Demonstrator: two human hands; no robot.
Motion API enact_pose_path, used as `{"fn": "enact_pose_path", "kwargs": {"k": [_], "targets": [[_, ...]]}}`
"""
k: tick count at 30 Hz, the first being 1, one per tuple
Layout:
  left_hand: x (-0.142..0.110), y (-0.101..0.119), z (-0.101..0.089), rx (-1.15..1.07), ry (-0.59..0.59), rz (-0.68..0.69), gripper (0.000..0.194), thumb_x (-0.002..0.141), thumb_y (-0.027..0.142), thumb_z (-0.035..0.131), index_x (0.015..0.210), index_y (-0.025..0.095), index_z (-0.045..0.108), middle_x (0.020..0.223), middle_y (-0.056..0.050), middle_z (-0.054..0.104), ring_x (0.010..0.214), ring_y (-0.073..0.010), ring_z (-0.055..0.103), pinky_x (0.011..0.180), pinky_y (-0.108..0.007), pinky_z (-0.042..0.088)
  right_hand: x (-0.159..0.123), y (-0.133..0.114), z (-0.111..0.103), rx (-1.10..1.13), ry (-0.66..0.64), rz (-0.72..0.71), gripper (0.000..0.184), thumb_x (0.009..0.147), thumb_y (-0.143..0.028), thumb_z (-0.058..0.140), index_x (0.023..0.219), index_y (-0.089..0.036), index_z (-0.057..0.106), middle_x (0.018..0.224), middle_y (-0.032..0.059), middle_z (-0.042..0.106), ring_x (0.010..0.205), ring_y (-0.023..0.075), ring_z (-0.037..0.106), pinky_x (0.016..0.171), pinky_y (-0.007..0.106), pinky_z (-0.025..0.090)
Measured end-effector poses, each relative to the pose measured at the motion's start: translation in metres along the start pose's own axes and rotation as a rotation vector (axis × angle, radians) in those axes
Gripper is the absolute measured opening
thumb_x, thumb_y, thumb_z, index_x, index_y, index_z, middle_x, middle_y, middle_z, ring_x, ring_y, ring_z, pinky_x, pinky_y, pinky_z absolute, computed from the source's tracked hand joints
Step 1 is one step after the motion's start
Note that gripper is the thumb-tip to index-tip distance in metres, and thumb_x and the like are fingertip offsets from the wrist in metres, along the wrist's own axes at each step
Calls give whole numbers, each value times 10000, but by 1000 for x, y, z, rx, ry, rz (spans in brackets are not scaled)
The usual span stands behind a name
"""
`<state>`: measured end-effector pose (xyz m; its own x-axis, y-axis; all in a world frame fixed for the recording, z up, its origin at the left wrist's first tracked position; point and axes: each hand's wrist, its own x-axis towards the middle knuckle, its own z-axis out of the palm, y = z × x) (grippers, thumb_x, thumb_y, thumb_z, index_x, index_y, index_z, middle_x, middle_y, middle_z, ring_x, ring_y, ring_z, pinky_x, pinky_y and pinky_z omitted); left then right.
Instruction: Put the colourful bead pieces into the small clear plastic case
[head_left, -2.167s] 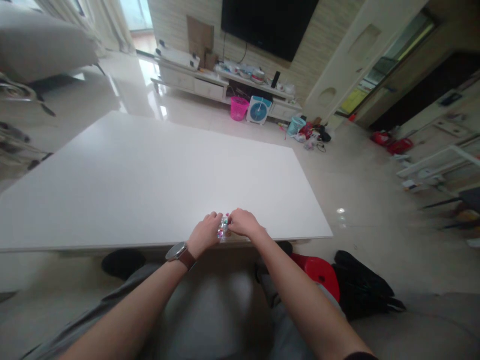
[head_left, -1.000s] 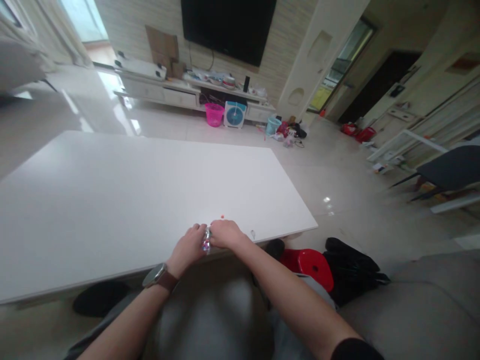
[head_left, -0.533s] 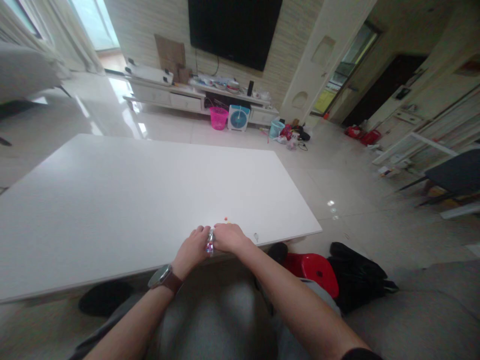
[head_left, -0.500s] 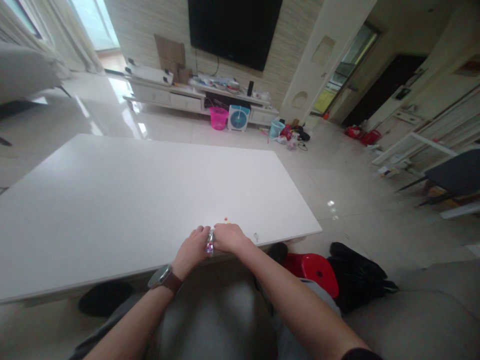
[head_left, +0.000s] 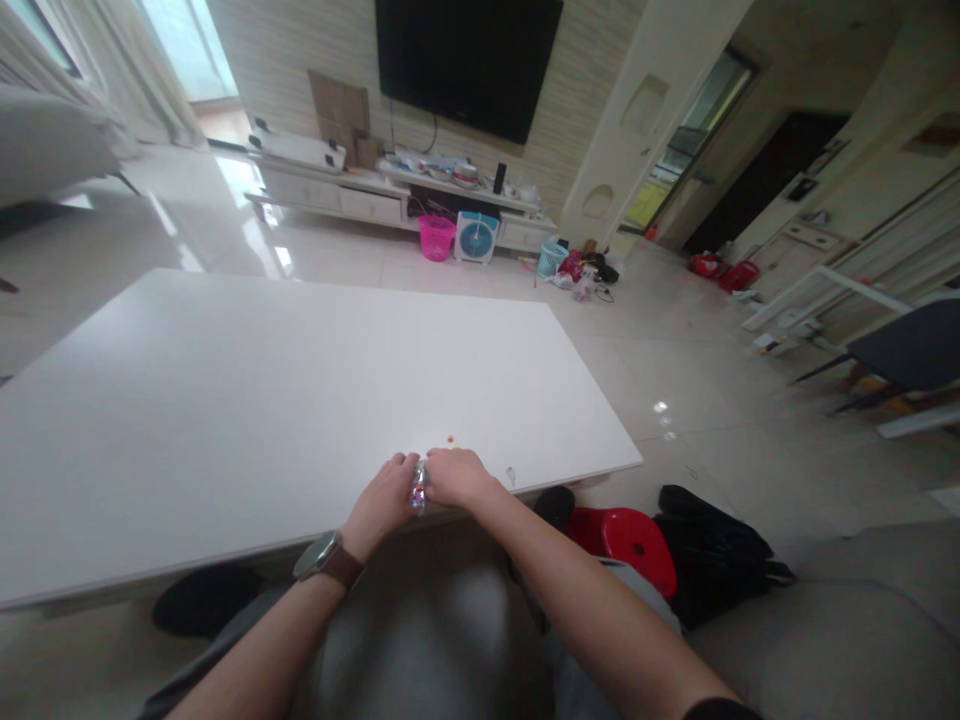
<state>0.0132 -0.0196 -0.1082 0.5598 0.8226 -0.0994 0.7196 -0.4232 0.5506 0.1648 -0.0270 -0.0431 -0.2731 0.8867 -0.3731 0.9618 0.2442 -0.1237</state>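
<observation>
My left hand [head_left: 384, 497] and my right hand [head_left: 455, 475] meet at the near edge of the white table [head_left: 247, 390]. Both are closed on a small shiny packet [head_left: 417, 489] with pink and blue spots, pinched between them. The packet's contents are too small to name. A tiny orange bead [head_left: 450, 439] lies on the table just beyond my right hand. A small pale scrap [head_left: 511, 473] rests to the right of that hand. A watch [head_left: 322, 556] sits on my left wrist.
A red stool [head_left: 626, 545] and a black bag [head_left: 716, 550] stand on the floor right of my knees. Across the room are a TV [head_left: 469, 55], a low cabinet [head_left: 352, 190], a pink basket [head_left: 436, 237] and a small fan [head_left: 474, 238]. A dark chair [head_left: 900, 345] is at far right.
Over two seconds the view swung right and down. An orange bead and a pale scrap appeared on the table by my right hand. In the last half second my hands stayed put.
</observation>
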Motion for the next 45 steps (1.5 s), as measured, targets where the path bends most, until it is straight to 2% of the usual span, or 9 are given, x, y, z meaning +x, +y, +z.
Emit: {"fn": "enact_pose_path", "kwargs": {"k": [9, 13, 18, 30, 34, 37, 40, 43, 45], "targets": [[4, -8, 7, -59, 18, 12, 202, 818, 180, 599, 1000, 197, 511, 1016, -88, 577, 937, -224, 571, 822, -338, 456, -1, -1, -1, -13, 4, -15, 272, 914, -320, 602, 1102, -155, 706, 1119, 143, 735, 1020, 284, 724, 806, 344, 579], [4, -9, 8, -45, 18, 12, 207, 829, 194, 593, 1022, 198, 520, 1035, -96, 576, 973, -235, 576, 843, -345, 460, -1, 0, 2, -11, 11, -18, 272, 913, -323, 590, 1090, -156, 713, 1109, 140, 738, 1015, 284, 725, 810, 345, 579], [5, -8, 6, -32, -15, -15, 271, 810, 188, 620, 1065, 191, 528, 1065, -108, 580, 1012, -241, 578, 875, -350, 456, -1, 0, 0, -8, -3, -8, 269, 906, -317, 591, 1092, -168, 715, 1120, 146, 739, 1033, 274, 722, 827, 340, 572], [2, -3, 3, 14, 2, 11, 225, 829, 180, 583, 1046, 184, 520, 1060, -105, 582, 997, -242, 578, 853, -343, 450, -1, 0, -4, 5, 20, 8, 297, 887, -343, 601, 1079, -157, 729, 1074, 152, 753, 997, 281, 726, 798, 342, 562], [1, -3, 3, 38, -1, 3, 214, 837, 209, 590, 1036, 188, 516, 1071, -109, 587, 968, -246, 582, 839, -353, 454, 2, 16, -12, 14, 101, 23, 281, 918, -304, 533, 1065, -183, 740, 1105, 130, 743, 1003, 264, 712, 813, 336, 538], [1, -5, 4, 37, 2, 2, 277, 833, 200, 601, 1097, 195, 516, 1113, -117, 585, 1016, -252, 584, 864, -351, 454, 7, 36, -15, 51, 196, 115, 272, 949, -248, 491, 1077, -194, 725, 1131, 109, 729, 1042, 229, 684, 865, 310, 501], [1, -6, 5, 40, -2, 1, 313, 833, 171, 592, 1133, 200, 508, 1123, -115, 586, 1029, -249, 587, 869, -342, 454, 14, 53, -5, 96, 193, 165, 260, 966, -229, 491, 1110, -192, 704, 1149, 96, 712, 1060, 204, 661, 878, 281, 477], [1, -6, 5, 49, -1, -3, 283, 853, 207, 595, 1123, 189, 511, 1113, -117, 587, 1010, -245, 589, 866, -340, 456, 21, 62, 11, 146, 215, 128, 301, 986, -205, 461, 1211, -207, 661, 1211, 79, 674, 1089, 182, 630, 901, 269, 465], [1, -4, 4, 53, -17, -33, 291, 856, 221, 607, 1129, 190, 512, 1132, -116, 586, 1037, -243, 586, 893, -335, 451, 24, 64, 19, 163, 227, 105, 353, 950, -165, 501, 1271, -221, 635, 1253, 70, 645, 1114, 185, 602, 909, 271, 464]]}}
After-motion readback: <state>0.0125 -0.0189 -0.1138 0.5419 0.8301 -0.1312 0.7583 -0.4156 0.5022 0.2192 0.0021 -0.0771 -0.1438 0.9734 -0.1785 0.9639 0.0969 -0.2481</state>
